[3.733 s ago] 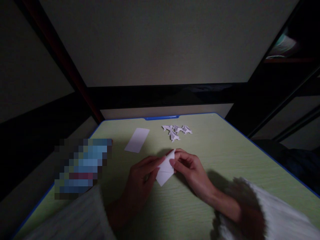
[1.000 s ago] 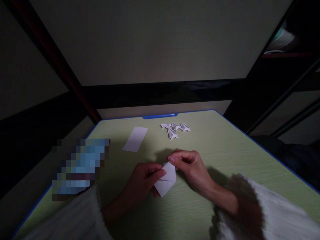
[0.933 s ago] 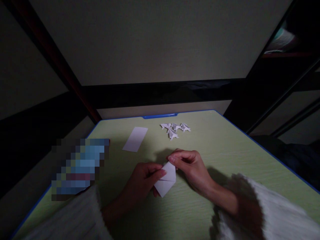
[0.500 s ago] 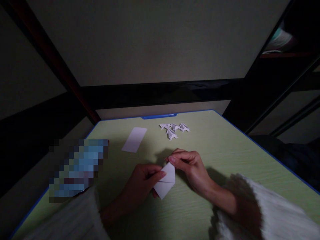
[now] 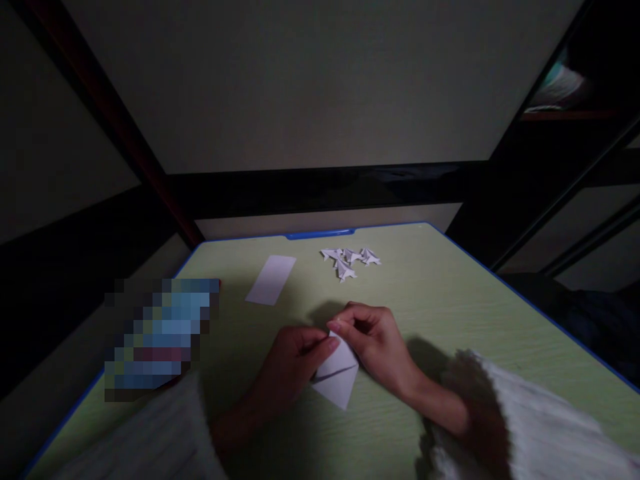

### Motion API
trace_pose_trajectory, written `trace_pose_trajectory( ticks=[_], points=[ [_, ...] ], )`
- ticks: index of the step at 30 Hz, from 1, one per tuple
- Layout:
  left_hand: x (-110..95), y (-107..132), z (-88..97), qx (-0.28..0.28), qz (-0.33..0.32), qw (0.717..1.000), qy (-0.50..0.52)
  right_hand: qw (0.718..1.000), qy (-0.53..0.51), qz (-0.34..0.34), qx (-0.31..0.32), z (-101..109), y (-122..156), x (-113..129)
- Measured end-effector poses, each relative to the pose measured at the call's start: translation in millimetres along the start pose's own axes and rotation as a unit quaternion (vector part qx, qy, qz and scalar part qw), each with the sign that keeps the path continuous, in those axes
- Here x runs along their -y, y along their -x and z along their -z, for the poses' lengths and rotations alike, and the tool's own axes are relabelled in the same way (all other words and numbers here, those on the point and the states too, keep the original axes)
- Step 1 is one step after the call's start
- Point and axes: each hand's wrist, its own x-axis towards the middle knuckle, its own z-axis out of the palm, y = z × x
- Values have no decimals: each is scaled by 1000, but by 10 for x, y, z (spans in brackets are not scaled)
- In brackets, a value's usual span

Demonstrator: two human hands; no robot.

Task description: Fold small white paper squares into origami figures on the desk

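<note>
A small white paper (image 5: 339, 377), partly folded with a pointed top flap, lies on the green table (image 5: 450, 313) between my hands. My left hand (image 5: 293, 363) pinches its left edge with thumb and fingers closed. My right hand (image 5: 373, 337) is curled over the paper's top point, fingertips pressed on it beside my left thumb. Both wrists come out of fuzzy white sleeves.
A flat white paper strip (image 5: 271, 280) lies at the back left. Several small folded white paper figures (image 5: 350, 259) sit in a cluster near the far edge. A blurred-out blue object (image 5: 160, 337) rests at the table's left edge. Dark frames and wall stand behind.
The paper has turned and shifted a little toward me and to the right, its lower point now aimed down-right. Both hands closed in together over its top point.
</note>
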Motion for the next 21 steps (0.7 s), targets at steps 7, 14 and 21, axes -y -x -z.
trace_pose_trajectory(
  ticks=[7,14,21],
  points=[
    [-23,-8,38,-14,23,999,29,974,-185,-93,92,57,-117,-81],
    [-25,-2,63,-65,30,995,66,953,-247,-121,131,81,-118,-54],
    [-51,9,75,-113,33,990,80,961,-213,-105,142,86,-115,-73]
  ],
)
